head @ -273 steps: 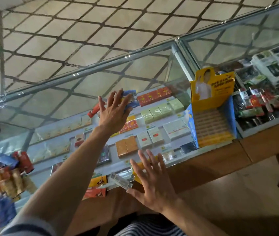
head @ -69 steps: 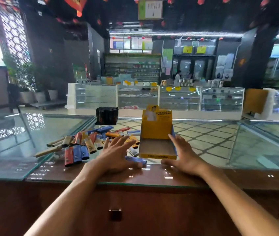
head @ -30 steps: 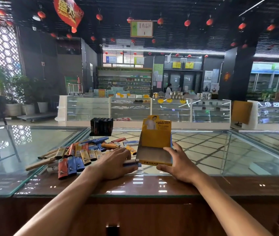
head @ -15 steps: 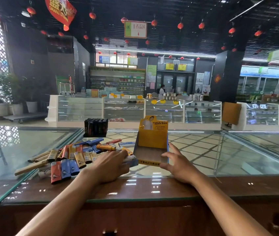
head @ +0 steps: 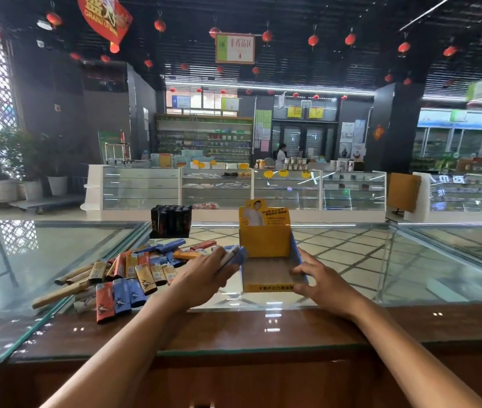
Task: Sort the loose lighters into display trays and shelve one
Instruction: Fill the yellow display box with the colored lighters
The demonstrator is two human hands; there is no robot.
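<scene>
Head cam, glass counter (head: 381,260), L hand (head: 204,278) clutching lighters (head: 230,257), R hand (head: 323,282) gripping tray (head: 265,245), lanterns (head: 313,40) overhead.

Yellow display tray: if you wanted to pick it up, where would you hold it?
Probably by its low blue side walls, one hand from each side: the yellow display tray is open-topped and its tall back card looks thin. The right hand grips the right wall; the left hand holds lighters.
</scene>
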